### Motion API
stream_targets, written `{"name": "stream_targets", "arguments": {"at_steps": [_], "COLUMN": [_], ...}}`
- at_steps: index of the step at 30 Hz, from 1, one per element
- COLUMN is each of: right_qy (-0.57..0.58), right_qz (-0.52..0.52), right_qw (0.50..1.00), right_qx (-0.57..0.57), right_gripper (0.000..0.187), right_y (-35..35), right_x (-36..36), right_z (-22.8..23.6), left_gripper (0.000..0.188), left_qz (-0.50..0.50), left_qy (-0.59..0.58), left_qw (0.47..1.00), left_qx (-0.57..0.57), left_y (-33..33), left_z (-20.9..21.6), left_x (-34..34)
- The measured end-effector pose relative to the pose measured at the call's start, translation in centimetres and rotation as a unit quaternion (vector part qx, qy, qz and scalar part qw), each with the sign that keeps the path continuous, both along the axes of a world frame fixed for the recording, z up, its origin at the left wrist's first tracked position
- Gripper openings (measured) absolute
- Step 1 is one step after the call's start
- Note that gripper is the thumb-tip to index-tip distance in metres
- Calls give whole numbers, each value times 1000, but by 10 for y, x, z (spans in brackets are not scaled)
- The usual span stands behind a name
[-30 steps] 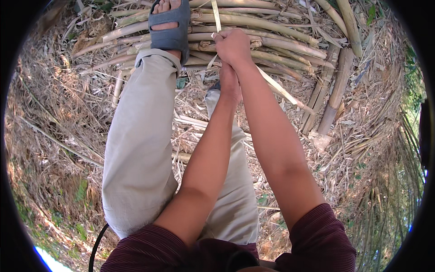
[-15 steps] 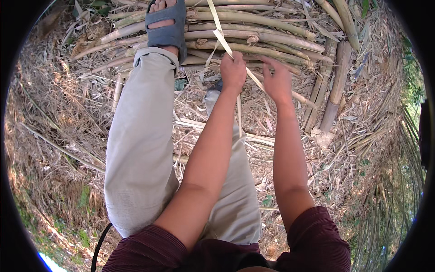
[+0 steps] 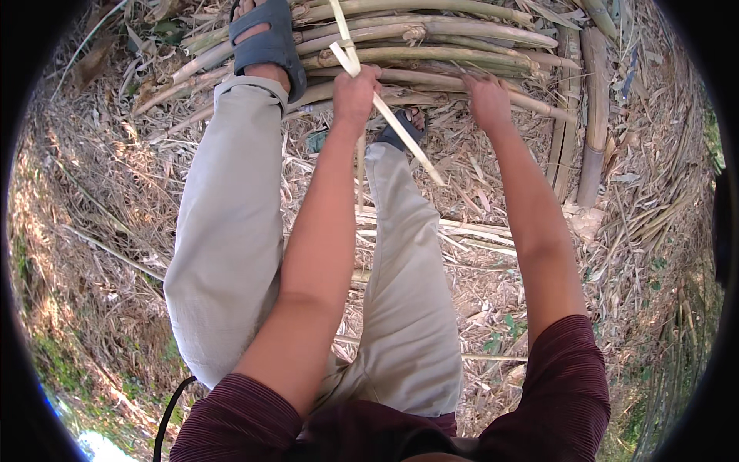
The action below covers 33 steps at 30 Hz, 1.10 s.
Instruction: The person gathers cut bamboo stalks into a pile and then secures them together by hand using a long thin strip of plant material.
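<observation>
My left hand (image 3: 356, 97) is closed around pale split strips (image 3: 413, 144) where they cross. One strip runs up over the bundle of bamboo poles (image 3: 469, 55); another slants down to a loose end at the right. My right hand (image 3: 488, 102) is at the poles' right part, back of the hand up and fingers curled down against the near poles. What those fingers pinch, if anything, is hidden. My left foot, in a dark sandal (image 3: 267, 46), rests on the bundle's left part. My other sandaled foot (image 3: 403, 128) stands on the ground just this side of it.
Two thick brown bamboo pieces (image 3: 593, 123) lie lengthwise under and beside the poles' right ends. Dry leaves and husks (image 3: 493, 300) cover the ground. Several pale split lengths (image 3: 477, 231) lie across it behind my right leg. Thin stems and green plants (image 3: 677, 346) border the right side.
My right hand has let go of the strip's slanting end and moved right onto the poles. My left hand, still gripping the strips, sits further left. The view has shifted somewhat.
</observation>
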State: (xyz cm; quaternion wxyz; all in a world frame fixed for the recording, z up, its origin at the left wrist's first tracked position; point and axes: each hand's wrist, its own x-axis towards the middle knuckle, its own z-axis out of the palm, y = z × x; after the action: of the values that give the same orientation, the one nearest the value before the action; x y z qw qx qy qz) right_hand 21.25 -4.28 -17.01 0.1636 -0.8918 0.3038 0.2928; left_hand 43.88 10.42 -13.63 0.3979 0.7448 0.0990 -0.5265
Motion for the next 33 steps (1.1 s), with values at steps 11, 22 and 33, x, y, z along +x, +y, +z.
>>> {"name": "stream_targets", "arguments": {"at_steps": [11, 22, 33], "right_qy": [-228, -287, -130], "right_qz": [-123, -212, -528], "right_qw": [965, 933, 640], "right_qx": [-51, -51, 543], "right_gripper": [15, 17, 70], "right_y": [29, 63, 46], "right_x": [-19, 19, 133], "right_z": [2, -24, 74], "left_gripper": [41, 29, 33], "left_qz": [-285, -48, -67], "left_qy": [-313, -209, -210], "left_qw": [881, 977, 973], "left_qx": [210, 15, 70], "left_y": [33, 11, -8], "left_z": [-15, -2, 27], "left_x": [16, -21, -20]}}
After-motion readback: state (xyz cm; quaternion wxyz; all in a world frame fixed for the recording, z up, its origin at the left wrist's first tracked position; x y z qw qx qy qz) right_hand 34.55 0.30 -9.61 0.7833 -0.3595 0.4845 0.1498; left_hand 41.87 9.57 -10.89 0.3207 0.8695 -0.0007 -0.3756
